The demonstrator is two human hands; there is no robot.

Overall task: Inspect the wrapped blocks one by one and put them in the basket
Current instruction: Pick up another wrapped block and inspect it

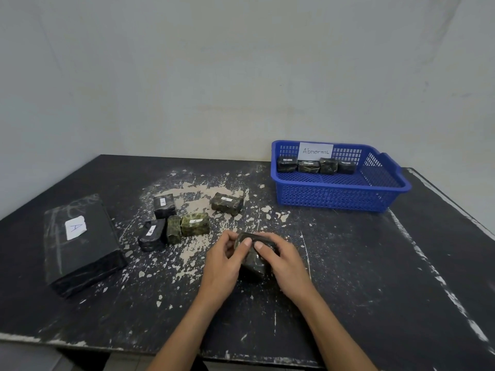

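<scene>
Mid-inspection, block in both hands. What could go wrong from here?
1. The left hand and right hand cover much of the held block, so a wrapping flaw under the fingers might go unseen.
2. The basket carries an Abnormal label; a sound block placed there would likely be mis-sorted.
3. The cluster of loose blocks sits packed together; lifting one could knock its neighbours.

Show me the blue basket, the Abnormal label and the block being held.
blue basket point(332, 199): head view, front wall.
Abnormal label point(316, 151): head view, middle of the paper.
held block point(254, 264): head view, its lower wrapped face.
</scene>
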